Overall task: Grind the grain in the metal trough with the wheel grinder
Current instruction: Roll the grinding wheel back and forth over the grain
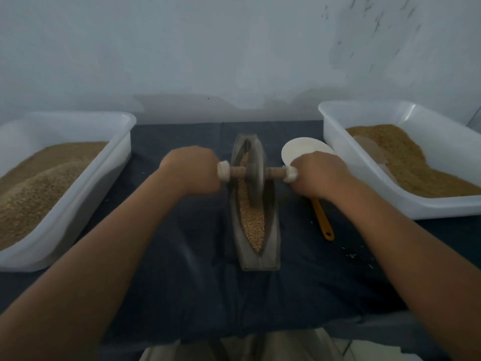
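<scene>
A narrow boat-shaped metal trough (pixel 270 230) lies lengthwise on the dark cloth in the middle, filled with tan grain (pixel 252 222). The grey wheel grinder (pixel 255 173) stands upright in the trough, a little beyond its middle, on a wooden axle that crosses it. My left hand (pixel 190 170) grips the axle's left handle. My right hand (pixel 320 175) grips the right handle. Both fists hide most of the handle ends.
A white plastic tub (pixel 86 183) of brown meal stands at the left, and another white tub (pixel 338 142) of grain at the right. A white scoop (pixel 299 149) with a yellow handle (pixel 322 220) lies right of the trough. The wall rises close behind.
</scene>
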A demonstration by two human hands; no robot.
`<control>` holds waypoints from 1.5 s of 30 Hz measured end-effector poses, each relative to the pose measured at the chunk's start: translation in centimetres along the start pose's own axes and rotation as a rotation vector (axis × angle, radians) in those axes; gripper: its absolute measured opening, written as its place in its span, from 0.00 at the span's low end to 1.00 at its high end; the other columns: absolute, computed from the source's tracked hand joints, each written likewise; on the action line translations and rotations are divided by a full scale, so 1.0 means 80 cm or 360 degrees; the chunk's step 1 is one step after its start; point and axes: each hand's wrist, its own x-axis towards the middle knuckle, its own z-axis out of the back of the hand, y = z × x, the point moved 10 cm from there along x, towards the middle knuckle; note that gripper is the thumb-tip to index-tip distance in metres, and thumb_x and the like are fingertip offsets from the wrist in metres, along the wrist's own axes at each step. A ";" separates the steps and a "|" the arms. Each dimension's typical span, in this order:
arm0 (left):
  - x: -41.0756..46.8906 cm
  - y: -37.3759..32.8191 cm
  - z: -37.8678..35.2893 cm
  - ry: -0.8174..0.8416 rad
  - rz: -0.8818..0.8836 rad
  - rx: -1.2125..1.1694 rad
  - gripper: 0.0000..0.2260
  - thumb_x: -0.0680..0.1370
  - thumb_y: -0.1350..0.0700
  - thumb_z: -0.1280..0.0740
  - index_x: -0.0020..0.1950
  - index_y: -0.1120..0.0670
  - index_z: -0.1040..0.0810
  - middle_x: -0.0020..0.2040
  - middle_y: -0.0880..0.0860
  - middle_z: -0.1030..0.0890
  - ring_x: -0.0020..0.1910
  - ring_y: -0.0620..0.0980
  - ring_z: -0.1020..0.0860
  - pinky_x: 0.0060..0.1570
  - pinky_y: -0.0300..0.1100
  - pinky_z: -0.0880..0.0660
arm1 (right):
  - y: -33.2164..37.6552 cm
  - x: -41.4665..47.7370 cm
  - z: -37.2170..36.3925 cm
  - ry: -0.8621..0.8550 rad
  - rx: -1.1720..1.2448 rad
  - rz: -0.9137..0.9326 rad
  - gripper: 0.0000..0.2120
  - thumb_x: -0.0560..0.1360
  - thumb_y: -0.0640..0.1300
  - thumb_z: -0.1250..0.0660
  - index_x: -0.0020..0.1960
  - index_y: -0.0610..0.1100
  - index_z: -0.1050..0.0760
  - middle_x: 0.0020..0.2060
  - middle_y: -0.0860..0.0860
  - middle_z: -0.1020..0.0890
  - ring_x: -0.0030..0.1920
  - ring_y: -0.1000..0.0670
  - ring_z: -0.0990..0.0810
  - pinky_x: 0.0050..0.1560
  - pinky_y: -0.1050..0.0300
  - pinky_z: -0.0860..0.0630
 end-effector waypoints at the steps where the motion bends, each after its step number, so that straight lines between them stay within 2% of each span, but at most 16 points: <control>1: -0.018 -0.001 -0.012 0.0086 -0.0059 -0.0030 0.08 0.69 0.47 0.32 0.36 0.50 0.24 0.33 0.47 0.22 0.32 0.47 0.23 0.34 0.43 0.24 | 0.000 -0.020 -0.008 0.0115 0.0021 0.0056 0.15 0.76 0.60 0.36 0.37 0.53 0.21 0.34 0.54 0.19 0.36 0.53 0.20 0.37 0.54 0.26; 5: -0.046 -0.002 -0.035 0.0207 -0.0164 -0.0060 0.09 0.67 0.45 0.33 0.34 0.50 0.23 0.29 0.47 0.22 0.28 0.43 0.23 0.26 0.38 0.33 | 0.000 -0.071 -0.009 0.0112 0.0073 0.0168 0.17 0.65 0.67 0.40 0.33 0.55 0.24 0.26 0.57 0.22 0.27 0.58 0.23 0.27 0.60 0.33; 8: -0.005 0.005 -0.023 0.0140 -0.0059 -0.0037 0.11 0.71 0.45 0.32 0.35 0.52 0.25 0.34 0.48 0.22 0.33 0.48 0.23 0.33 0.42 0.27 | 0.006 -0.022 0.009 -0.0129 -0.0081 0.0081 0.15 0.72 0.62 0.35 0.34 0.53 0.24 0.29 0.55 0.22 0.31 0.54 0.23 0.32 0.56 0.29; 12: 0.029 0.016 0.002 -0.0133 0.0137 -0.0042 0.13 0.73 0.43 0.34 0.37 0.51 0.25 0.39 0.50 0.21 0.39 0.56 0.20 0.41 0.48 0.22 | 0.009 0.034 0.033 -0.0356 -0.0140 -0.0048 0.18 0.77 0.62 0.36 0.33 0.53 0.26 0.29 0.54 0.23 0.31 0.50 0.23 0.38 0.50 0.21; 17: -0.030 0.017 -0.036 -0.0024 0.0051 -0.0179 0.11 0.69 0.43 0.33 0.34 0.49 0.25 0.33 0.46 0.22 0.32 0.47 0.23 0.33 0.42 0.26 | 0.016 -0.027 0.028 -0.0371 -0.0117 0.0184 0.14 0.73 0.58 0.32 0.33 0.53 0.25 0.29 0.56 0.23 0.30 0.54 0.24 0.31 0.59 0.33; 20: -0.067 0.015 -0.044 -0.0126 -0.0063 -0.0127 0.14 0.64 0.37 0.38 0.32 0.47 0.26 0.27 0.44 0.25 0.26 0.43 0.26 0.26 0.38 0.34 | 0.026 -0.087 0.030 -0.0443 -0.0162 0.0319 0.15 0.66 0.63 0.35 0.28 0.58 0.35 0.21 0.58 0.33 0.21 0.60 0.35 0.22 0.64 0.43; 25: -0.009 0.018 -0.018 -0.0228 0.0159 -0.0062 0.13 0.71 0.41 0.35 0.34 0.50 0.26 0.34 0.47 0.22 0.33 0.52 0.23 0.36 0.44 0.25 | 0.019 -0.009 0.029 -0.0430 -0.0098 0.0135 0.19 0.78 0.59 0.35 0.33 0.51 0.30 0.30 0.56 0.26 0.31 0.53 0.26 0.35 0.55 0.30; 28: 0.018 0.017 0.000 -0.0272 0.0222 -0.0033 0.12 0.72 0.44 0.33 0.36 0.50 0.26 0.36 0.49 0.22 0.37 0.55 0.21 0.40 0.46 0.22 | 0.016 0.029 0.042 -0.0526 -0.0137 -0.0001 0.20 0.79 0.60 0.35 0.32 0.52 0.30 0.28 0.54 0.25 0.29 0.52 0.26 0.34 0.53 0.27; 31: 0.002 0.012 -0.007 -0.0114 0.0116 -0.0072 0.11 0.71 0.44 0.31 0.36 0.50 0.25 0.35 0.48 0.22 0.35 0.52 0.21 0.40 0.47 0.20 | 0.007 0.011 0.018 -0.0236 0.0011 0.0001 0.20 0.79 0.63 0.37 0.34 0.52 0.26 0.31 0.54 0.23 0.33 0.52 0.24 0.37 0.52 0.29; 33: -0.028 0.009 -0.022 0.0004 -0.0023 -0.0107 0.11 0.67 0.43 0.33 0.34 0.49 0.25 0.32 0.46 0.22 0.32 0.47 0.23 0.35 0.44 0.23 | 0.009 -0.030 -0.002 0.0088 0.0081 0.0170 0.16 0.72 0.63 0.35 0.35 0.53 0.23 0.29 0.53 0.20 0.31 0.56 0.21 0.32 0.56 0.29; 35: -0.058 0.005 -0.035 0.0072 -0.0143 -0.0127 0.12 0.63 0.39 0.37 0.32 0.48 0.26 0.27 0.45 0.24 0.27 0.42 0.25 0.28 0.40 0.30 | 0.016 -0.076 -0.010 0.0341 0.0106 0.0297 0.15 0.64 0.66 0.38 0.39 0.59 0.21 0.33 0.68 0.20 0.31 0.60 0.20 0.27 0.60 0.32; 36: -0.063 0.006 -0.040 0.0094 -0.0165 -0.0132 0.13 0.62 0.39 0.38 0.31 0.48 0.26 0.26 0.45 0.24 0.26 0.41 0.25 0.27 0.39 0.32 | 0.018 -0.084 -0.012 0.0371 0.0114 0.0309 0.16 0.63 0.67 0.39 0.40 0.59 0.21 0.34 0.70 0.20 0.33 0.63 0.20 0.26 0.60 0.32; 38: -0.049 0.009 -0.045 0.0132 -0.0154 -0.0106 0.14 0.63 0.38 0.38 0.33 0.48 0.24 0.29 0.45 0.22 0.29 0.43 0.24 0.29 0.40 0.31 | 0.021 -0.064 -0.003 0.0237 0.0091 0.0248 0.15 0.67 0.64 0.36 0.35 0.53 0.23 0.28 0.55 0.20 0.29 0.56 0.21 0.29 0.59 0.31; 39: -0.032 0.012 -0.041 0.0111 -0.0100 -0.0080 0.14 0.65 0.39 0.37 0.34 0.49 0.24 0.31 0.46 0.22 0.31 0.46 0.23 0.31 0.41 0.29 | 0.022 -0.044 0.008 0.0101 0.0034 0.0185 0.15 0.71 0.61 0.34 0.34 0.52 0.24 0.28 0.53 0.21 0.30 0.55 0.22 0.32 0.57 0.30; 42: 0.018 0.023 -0.015 -0.0139 0.0148 -0.0038 0.13 0.72 0.41 0.35 0.37 0.50 0.23 0.38 0.48 0.21 0.37 0.53 0.21 0.38 0.46 0.24 | 0.026 0.009 0.039 -0.0232 -0.0130 0.0030 0.15 0.78 0.57 0.33 0.36 0.51 0.27 0.33 0.52 0.23 0.36 0.49 0.21 0.39 0.52 0.25; 45: 0.030 0.025 -0.017 -0.0142 0.0190 -0.0106 0.12 0.73 0.43 0.34 0.39 0.51 0.23 0.40 0.50 0.19 0.40 0.55 0.20 0.40 0.47 0.22 | 0.033 0.020 0.055 -0.0377 -0.0266 0.0044 0.12 0.73 0.54 0.30 0.35 0.52 0.28 0.31 0.52 0.24 0.31 0.50 0.25 0.33 0.55 0.29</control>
